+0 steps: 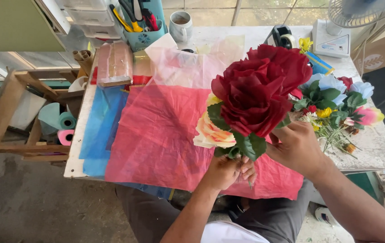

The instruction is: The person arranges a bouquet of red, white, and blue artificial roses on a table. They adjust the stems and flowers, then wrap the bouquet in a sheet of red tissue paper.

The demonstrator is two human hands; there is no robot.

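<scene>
A bunch of artificial flowers (251,96), two big dark red roses over a cream-and-peach bloom, stands upright above the near edge of the table (372,150), and I see the left hand (225,171) closed in a fist around the gathered stems just under the leaves. The right hand (297,146) sits against the bunch's right side with fingers curled inward; from my view its fingertips are hidden behind the leaves, so I cannot tell whether it grips a stem or only steadies the bunch.

Beneath the flowers lies a red sheet of wrapping paper (156,135), its front edge hanging over the table. A blue sheet (100,130) shows at its left and a pale, see-through sheet (188,65) lies beyond it.

Just right of the right hand, a loose heap of more artificial flowers (336,101), white, pink and yellow, crowds the table edge, touching or nearly touching the wrist.

Farther back stand a teal tool holder (145,33) with scissors, a mug (180,24), a tape dispenser (283,37) and a desk fan (341,27). Paper rolls (64,128) rest on a wooden rack to the left.
</scene>
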